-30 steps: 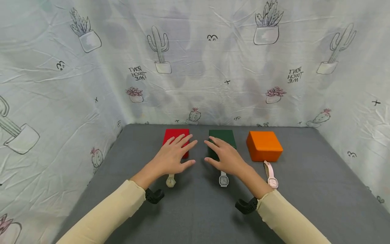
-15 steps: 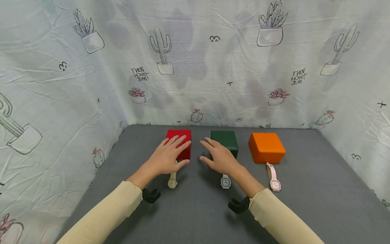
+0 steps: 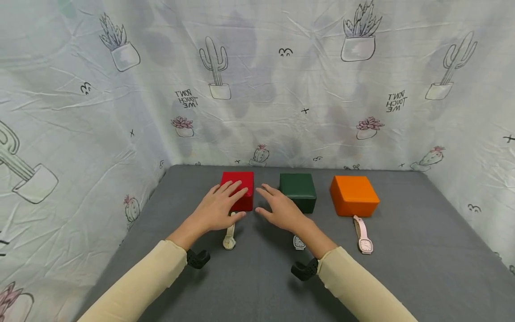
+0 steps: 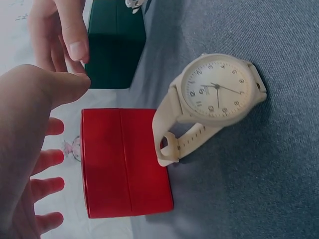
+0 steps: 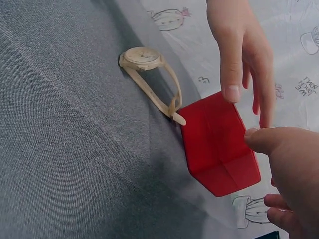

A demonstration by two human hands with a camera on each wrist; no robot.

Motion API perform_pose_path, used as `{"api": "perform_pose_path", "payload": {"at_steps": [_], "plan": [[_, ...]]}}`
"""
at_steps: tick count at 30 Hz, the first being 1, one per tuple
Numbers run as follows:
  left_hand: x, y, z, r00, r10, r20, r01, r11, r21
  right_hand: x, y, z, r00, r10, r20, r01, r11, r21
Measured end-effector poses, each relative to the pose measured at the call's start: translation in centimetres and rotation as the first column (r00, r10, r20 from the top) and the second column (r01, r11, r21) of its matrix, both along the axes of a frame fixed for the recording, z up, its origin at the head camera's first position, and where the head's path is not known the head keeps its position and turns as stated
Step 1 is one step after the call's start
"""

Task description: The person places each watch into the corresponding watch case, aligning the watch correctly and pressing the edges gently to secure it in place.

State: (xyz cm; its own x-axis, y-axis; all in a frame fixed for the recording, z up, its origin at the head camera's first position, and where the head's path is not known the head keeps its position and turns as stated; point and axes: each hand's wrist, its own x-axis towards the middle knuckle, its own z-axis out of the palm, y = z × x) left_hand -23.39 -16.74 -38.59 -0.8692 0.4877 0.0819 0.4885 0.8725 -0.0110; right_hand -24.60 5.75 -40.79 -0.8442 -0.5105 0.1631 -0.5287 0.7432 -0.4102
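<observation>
From the head camera, your left hand (image 3: 219, 208) hovers with fingers spread and straight over the near edge of the red box (image 3: 238, 189), holding nothing, while your right hand (image 3: 281, 209) reaches across toward the same box, also flat and empty. Both palms converge on it, which reads as a two-handed approach to a lidded case. The box sits at the left of a row with a green box (image 3: 298, 192) and an orange box (image 3: 353, 195), each with a watch laid just in front, as if paired by position: a cream watch (image 3: 229, 237), a white watch (image 3: 298, 242) partly hidden by your wrist, and a pink watch (image 3: 363, 235). All rest on a grey cloth table (image 3: 422, 250).

From the left wrist camera, your left hand (image 4: 25, 149) stays open beside the red box (image 4: 124, 162), whose smooth matte face shows a lid seam. The cream watch (image 4: 214, 94) has a round pale dial and a soft rubbery strap whose end touches the box. The cloth looks finely woven.

From the right wrist camera, your right hand (image 5: 289, 174) is relaxed, thumb near the red box (image 5: 219, 147); your left hand's fingers (image 5: 232, 59) hang just above it.
</observation>
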Motion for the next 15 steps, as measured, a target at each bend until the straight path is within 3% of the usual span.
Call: {"api": "perform_pose_path", "payload": {"at_steps": [15], "plan": [[-0.6, -0.8, -0.7, 1.000, 0.013, 0.003, -0.013, 1.000, -0.012, -1.1, -1.2, -0.8, 0.999, 0.006, 0.038, -0.006, 1.000, -0.003]]}}
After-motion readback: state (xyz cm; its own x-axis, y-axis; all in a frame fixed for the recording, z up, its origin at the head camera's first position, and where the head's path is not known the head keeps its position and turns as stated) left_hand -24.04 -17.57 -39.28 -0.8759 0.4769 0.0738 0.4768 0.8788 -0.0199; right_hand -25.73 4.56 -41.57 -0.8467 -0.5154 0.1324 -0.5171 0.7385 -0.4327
